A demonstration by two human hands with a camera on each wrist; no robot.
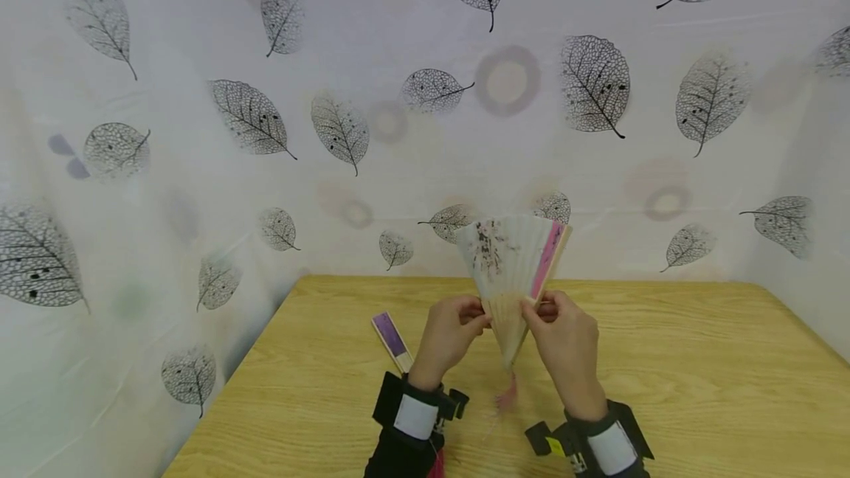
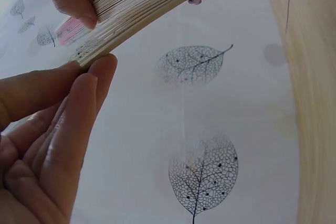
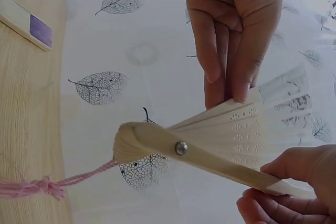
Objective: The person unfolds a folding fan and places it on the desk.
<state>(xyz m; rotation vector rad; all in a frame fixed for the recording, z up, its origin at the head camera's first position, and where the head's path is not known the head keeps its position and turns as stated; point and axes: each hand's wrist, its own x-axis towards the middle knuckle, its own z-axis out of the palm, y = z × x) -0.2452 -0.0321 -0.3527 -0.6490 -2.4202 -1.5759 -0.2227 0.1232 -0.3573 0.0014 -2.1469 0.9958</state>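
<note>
A folding fan (image 1: 508, 264), partly spread, is held up over the table between my two hands. Its leaf is pale with dark printed marks and a pink strip at the right edge. My left hand (image 1: 451, 330) pinches the left outer rib between thumb and fingertips. At the right edge, my right hand (image 1: 564, 338) grips the outer guard by thumb and fingers. In the right wrist view the pierced ribs (image 3: 244, 132) and a metal rivet (image 3: 181, 147) show. A pink tassel (image 1: 508, 395) hangs from the pivot end on a twisted cord (image 3: 86, 173).
A second, folded fan (image 1: 392, 338) with a purple band lies on the wooden table (image 1: 697, 360), partly behind my left wrist. A red tassel (image 1: 436, 463) shows beside the left sleeve. Behind the table hangs a white leaf-print curtain (image 1: 425, 168).
</note>
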